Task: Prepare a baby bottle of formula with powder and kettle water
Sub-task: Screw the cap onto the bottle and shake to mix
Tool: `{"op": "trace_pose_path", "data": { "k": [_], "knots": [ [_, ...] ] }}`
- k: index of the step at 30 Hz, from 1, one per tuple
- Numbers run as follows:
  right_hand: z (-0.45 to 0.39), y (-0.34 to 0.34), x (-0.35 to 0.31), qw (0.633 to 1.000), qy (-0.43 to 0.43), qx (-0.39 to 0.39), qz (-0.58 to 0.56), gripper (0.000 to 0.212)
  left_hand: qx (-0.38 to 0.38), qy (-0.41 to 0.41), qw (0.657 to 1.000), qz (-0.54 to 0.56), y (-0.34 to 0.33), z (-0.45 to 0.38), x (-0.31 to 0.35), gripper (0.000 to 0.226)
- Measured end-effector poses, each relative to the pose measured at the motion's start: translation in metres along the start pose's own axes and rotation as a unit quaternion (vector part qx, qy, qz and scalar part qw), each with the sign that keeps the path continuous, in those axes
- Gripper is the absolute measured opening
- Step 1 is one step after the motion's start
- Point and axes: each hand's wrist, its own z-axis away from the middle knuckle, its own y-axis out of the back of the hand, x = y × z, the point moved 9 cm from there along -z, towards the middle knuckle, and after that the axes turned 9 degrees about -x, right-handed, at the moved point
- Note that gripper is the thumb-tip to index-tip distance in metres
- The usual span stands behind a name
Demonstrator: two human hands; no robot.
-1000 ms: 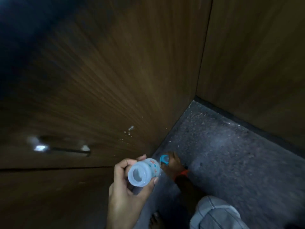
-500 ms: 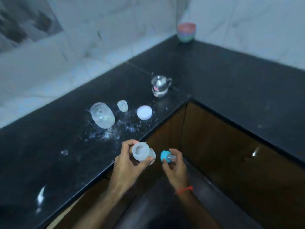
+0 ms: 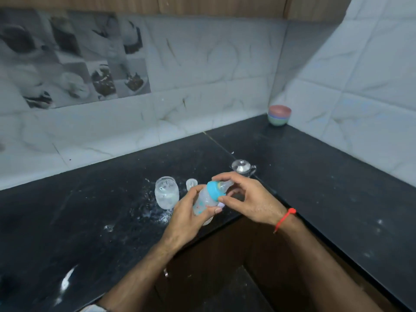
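A person is standing at the inner corner of a black L-shaped counter, holding a baby bottle above the counter's front edge. The left hand is gripping the bottle's translucent body, fingers and thumb curled round it, with the bottle tilting so that its top is pointing up and to the right. The right hand, which is wearing a red thread at the wrist, is reaching over the top of the bottle; its fingers are curving around the blue collar and the pale teat, fingertips touching them, though how firmly they are pinching cannot be told. Behind the left hand, a clear glass jar is sitting on the counter with white powder lying scattered around its base. Just right of the jar, a small translucent cap is showing partly above the left hand. Further back, beyond the right hand, a small steel kettle with a lid is standing near the counter's inner corner. A stack of coloured bowls is sitting well apart, in the far corner against the pale tiled wall.
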Motion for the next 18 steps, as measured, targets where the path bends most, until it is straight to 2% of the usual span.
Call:
{"op": "trace_pose_path", "data": {
  "k": [7,10,13,15,16,18],
  "knots": [
    [-0.091,0.022,-0.007,0.968,0.010,-0.159,0.192,0.043,-0.006,0.006,1.000,0.017,0.027,-0.065,-0.027,0.063],
    [-0.124,0.024,0.000,0.953,-0.003,-0.207,0.223,0.044,-0.012,0.011,0.999,0.040,0.036,-0.087,-0.040,0.067],
    [-0.149,0.027,0.012,0.948,-0.024,-0.207,0.239,0.042,-0.014,0.023,0.997,0.077,0.043,-0.104,-0.054,0.067],
    [-0.162,0.030,0.017,0.952,-0.056,-0.177,0.244,0.039,-0.015,0.023,0.996,0.084,0.047,-0.112,-0.060,0.066],
    [-0.167,0.031,0.019,0.947,-0.079,-0.151,0.272,0.046,-0.014,0.023,0.996,0.083,0.048,-0.116,-0.061,0.065],
    [-0.176,0.036,0.023,0.911,-0.121,-0.078,0.386,0.071,-0.011,0.020,0.997,0.077,0.050,-0.122,-0.063,0.064]
  ]
}}
